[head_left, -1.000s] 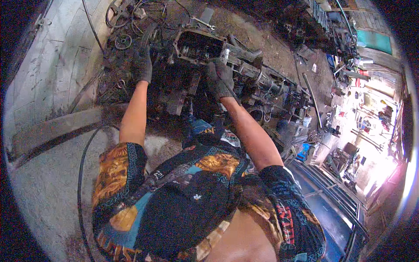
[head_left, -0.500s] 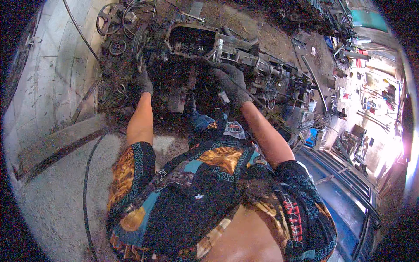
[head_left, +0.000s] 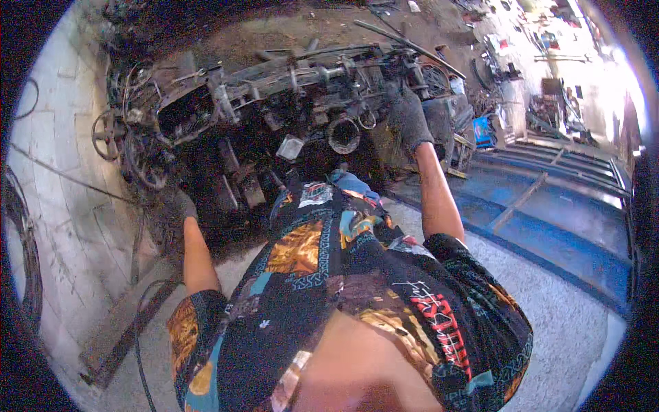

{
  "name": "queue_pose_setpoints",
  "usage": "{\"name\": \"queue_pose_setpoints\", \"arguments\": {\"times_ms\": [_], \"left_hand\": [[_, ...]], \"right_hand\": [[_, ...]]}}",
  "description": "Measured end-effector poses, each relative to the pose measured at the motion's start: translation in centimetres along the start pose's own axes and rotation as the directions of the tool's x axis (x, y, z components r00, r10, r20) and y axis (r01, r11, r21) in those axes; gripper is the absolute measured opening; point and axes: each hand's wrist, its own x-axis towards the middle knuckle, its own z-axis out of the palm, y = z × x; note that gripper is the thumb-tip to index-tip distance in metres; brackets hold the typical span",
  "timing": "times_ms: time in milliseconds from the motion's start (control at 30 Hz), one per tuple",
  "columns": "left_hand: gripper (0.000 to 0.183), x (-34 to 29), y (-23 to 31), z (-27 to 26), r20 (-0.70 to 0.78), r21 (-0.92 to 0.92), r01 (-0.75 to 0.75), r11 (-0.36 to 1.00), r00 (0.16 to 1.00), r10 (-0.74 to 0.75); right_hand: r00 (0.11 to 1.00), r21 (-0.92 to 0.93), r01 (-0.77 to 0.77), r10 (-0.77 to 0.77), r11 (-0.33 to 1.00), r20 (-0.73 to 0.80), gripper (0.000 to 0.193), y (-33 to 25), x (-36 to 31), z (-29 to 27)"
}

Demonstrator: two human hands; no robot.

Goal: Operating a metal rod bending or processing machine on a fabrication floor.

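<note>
A long, greasy metal machine like a lathe stretches across in front of me, with an open box-shaped housing at its left end. My left hand, in a dark glove, is low beside the belt wheel; its fingers are lost in shadow. At the machine's right end, my right hand, in a grey glove, is closed against a dark upright part. What it grips blends into the dark metal. Between my hands, a round open pipe end and a pale square block show on the near side.
A spoked handwheel stands by the pale block wall at left. A long bar lies beyond the machine. Blue metal panels are at right, near a blue object. A black hose runs along the floor.
My right hand has moved right, from beside the gear housing to the machine's far right end. My left hand has come lower and left. The view has swung toward the right.
</note>
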Motion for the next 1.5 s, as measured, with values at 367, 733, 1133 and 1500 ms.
{"name": "queue_pose_setpoints", "arguments": {"times_ms": [367,733,1133,1500], "left_hand": [[0.056,-8.8,21.4,0.8,0.045,0.246,0.101,0.964,0.992,-0.116],[0.058,-20.9,37.0,10.2,0.286,0.429,-0.281,0.858,0.944,0.166],[0.063,-26.8,40.0,6.8,0.380,0.458,-0.151,0.876,0.924,-0.039],[0.047,-31.4,34.5,13.2,0.481,0.495,-0.090,0.864,0.856,-0.187]], "right_hand": [[0.793,0.102,-0.598,0.569,0.795,0.218,0.023,34.2,-15.0,5.5],[0.928,0.234,-0.372,0.366,0.898,0.071,0.046,34.9,-1.2,8.0],[0.986,-0.304,0.037,0.014,0.952,0.165,0.029,34.8,6.7,12.2],[0.903,0.114,0.428,-0.429,0.896,-0.016,0.021,29.8,3.3,0.7]]}}
